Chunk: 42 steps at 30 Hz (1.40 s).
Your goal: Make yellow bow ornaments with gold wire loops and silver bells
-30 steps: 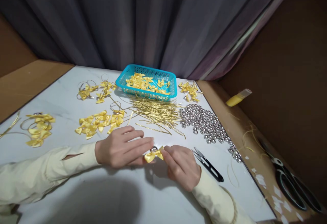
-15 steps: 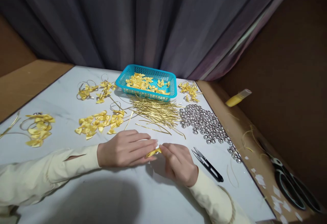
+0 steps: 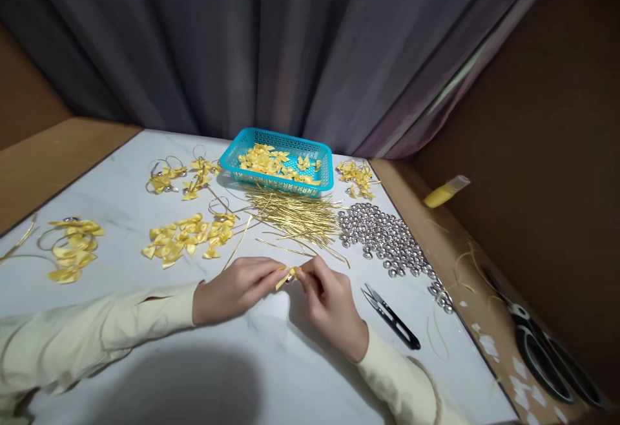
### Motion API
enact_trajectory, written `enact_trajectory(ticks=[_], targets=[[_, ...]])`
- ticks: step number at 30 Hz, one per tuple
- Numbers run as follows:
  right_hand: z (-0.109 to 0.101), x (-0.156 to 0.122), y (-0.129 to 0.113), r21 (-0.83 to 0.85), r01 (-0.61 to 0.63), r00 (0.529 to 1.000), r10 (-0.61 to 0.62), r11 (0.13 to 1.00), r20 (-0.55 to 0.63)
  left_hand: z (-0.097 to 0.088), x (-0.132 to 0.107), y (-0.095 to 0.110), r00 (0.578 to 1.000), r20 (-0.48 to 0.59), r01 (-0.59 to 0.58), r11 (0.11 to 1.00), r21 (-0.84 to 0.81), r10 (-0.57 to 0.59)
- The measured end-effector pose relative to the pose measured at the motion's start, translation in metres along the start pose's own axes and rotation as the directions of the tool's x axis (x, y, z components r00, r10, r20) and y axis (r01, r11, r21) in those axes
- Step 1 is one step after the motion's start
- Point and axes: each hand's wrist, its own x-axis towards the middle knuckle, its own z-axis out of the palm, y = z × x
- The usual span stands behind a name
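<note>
Between my two hands is a small yellow ribbon bow (image 3: 287, 278) with a silvery bell-like piece at its underside. My left hand (image 3: 241, 288) pinches the bow from the left, fingers closed. From the right, my right hand (image 3: 329, 302) grips it between thumb and bent forefinger. Both hands are just above the white table, in front of a heap of gold twist ties (image 3: 295, 218). To the left lies a group of yellow bows (image 3: 186, 238). Black thread snips (image 3: 391, 318) rest beside my right hand.
A blue basket (image 3: 327, 170) with yellow bows stands at the back. Many silver bells (image 3: 382, 234) spread over the right side. Further bow clusters (image 3: 75, 250) lie at the left. Large scissors (image 3: 545, 360), paper scraps and a yellow tube (image 3: 445, 191) are off the right edge.
My left hand has turned from flat, extended fingers to a pinch on the bow. My right hand has rolled upward, and the bow has risen slightly. The view has shifted a little.
</note>
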Motion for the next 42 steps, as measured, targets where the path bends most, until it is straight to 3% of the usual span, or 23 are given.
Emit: enact_trajectory(ticks=[4, 9, 13, 16, 18, 20, 21, 22, 25, 27, 30, 33, 37, 42], targets=[[-0.002, 0.007, 0.001, 0.156, -0.244, 0.968, 0.229, 0.957, 0.107, 0.000, 0.002, -0.004, 0.976, 0.100, 0.207, 0.971, -0.120, -0.196], [-0.014, 0.019, 0.005, 0.393, -0.446, 0.893, 0.372, 0.804, 0.253, -0.002, 0.008, -0.018, 0.930, 0.090, 0.367, 0.913, -0.175, -0.357], [-0.030, 0.025, 0.006, 0.519, -0.555, 0.814, 0.296, 0.650, 0.499, -0.002, 0.010, -0.028, 0.897, 0.078, 0.442, 0.875, -0.196, -0.435], [-0.042, 0.027, 0.007, 0.540, -0.594, 0.756, 0.186, 0.596, 0.628, -0.001, 0.010, -0.029, 0.905, 0.094, 0.426, 0.885, -0.187, -0.416], [-0.050, 0.027, 0.008, 0.491, -0.642, 0.675, 0.128, 0.589, 0.727, 0.000, 0.009, -0.028, 0.920, 0.113, 0.390, 0.905, -0.169, -0.375], [-0.057, 0.027, 0.010, 0.394, -0.665, 0.585, 0.115, 0.635, 0.803, 0.000, 0.009, -0.026, 0.933, 0.142, 0.351, 0.925, -0.146, -0.332], [-0.059, 0.028, 0.013, 0.345, -0.654, 0.565, 0.132, 0.673, 0.814, -0.001, 0.009, -0.025, 0.937, 0.157, 0.333, 0.934, -0.127, -0.312], [-0.059, 0.028, 0.016, 0.303, -0.627, 0.579, 0.170, 0.717, 0.797, -0.001, 0.009, -0.025, 0.940, 0.171, 0.315, 0.944, -0.101, -0.295], [-0.057, 0.031, 0.031, 0.282, -0.550, 0.734, 0.294, 0.786, 0.613, -0.001, 0.009, -0.025, 0.949, 0.182, 0.265, 0.964, -0.010, -0.259], [-0.052, 0.034, 0.043, 0.258, -0.475, 0.851, 0.363, 0.842, 0.380, 0.001, 0.008, -0.026, 0.955, 0.171, 0.240, 0.970, 0.029, -0.242], [-0.045, 0.036, 0.057, 0.154, -0.349, 0.937, 0.347, 0.925, 0.040, 0.006, 0.007, -0.028, 0.966, 0.151, 0.194, 0.975, 0.107, -0.209], [-0.038, 0.035, 0.064, 0.011, -0.215, 0.967, 0.214, 0.977, -0.138, 0.011, 0.004, -0.028, 0.976, 0.126, 0.149, 0.969, 0.196, -0.175], [-0.033, 0.033, 0.068, -0.131, -0.058, 0.973, 0.026, 0.990, -0.231, 0.014, 0.002, -0.022, 0.984, 0.085, 0.125, 0.944, 0.305, -0.158], [-0.036, 0.034, 0.073, -0.259, 0.093, 0.934, -0.174, 0.961, -0.311, 0.015, 0.005, -0.022, 0.949, 0.071, 0.258, 0.887, 0.382, -0.307]])
